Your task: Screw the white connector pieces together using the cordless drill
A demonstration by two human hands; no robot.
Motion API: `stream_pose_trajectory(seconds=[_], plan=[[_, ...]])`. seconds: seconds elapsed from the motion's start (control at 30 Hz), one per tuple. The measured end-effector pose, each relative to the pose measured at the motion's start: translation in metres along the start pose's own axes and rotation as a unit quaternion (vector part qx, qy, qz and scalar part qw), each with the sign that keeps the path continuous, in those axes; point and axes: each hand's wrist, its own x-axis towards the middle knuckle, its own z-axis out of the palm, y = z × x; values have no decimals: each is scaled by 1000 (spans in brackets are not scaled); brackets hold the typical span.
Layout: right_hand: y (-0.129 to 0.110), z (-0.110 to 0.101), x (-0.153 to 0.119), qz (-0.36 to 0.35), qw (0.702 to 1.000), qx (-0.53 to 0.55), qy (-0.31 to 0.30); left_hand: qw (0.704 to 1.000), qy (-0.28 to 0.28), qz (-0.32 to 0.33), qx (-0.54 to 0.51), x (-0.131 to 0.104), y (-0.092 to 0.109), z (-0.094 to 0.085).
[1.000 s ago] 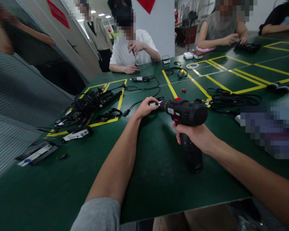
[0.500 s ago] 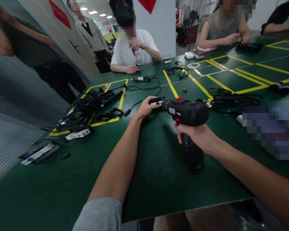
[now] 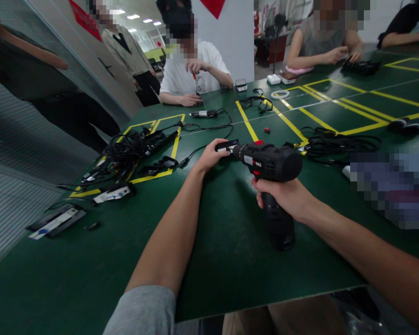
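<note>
My right hand is wrapped round the grip of a black cordless drill with red parts. The drill points away to the left, and its chuck is close to my left hand. With its fingers closed, my left hand grips a small black device with a light strip on its side. The drill's tip reaches that device; the exact contact point is too small to make out. A black cable with a plug lies just left of my left hand.
A tangle of black cables lies at the left, with black-and-white devices nearer me. Coiled cables lie right of the drill. Across the green table a person in white sits working. Yellow tape marks the surface.
Both hands, the drill and the small device keep almost the same place. The view has shifted slightly, and the standing person at the left has moved a little.
</note>
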Motion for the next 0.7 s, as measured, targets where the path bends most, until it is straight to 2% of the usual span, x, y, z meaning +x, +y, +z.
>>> stream_pose_trajectory(seconds=[0.7], plan=[[-1,1,0,-9,1000,-10,-3,1000,-8,-1,-12,0,-2,0]])
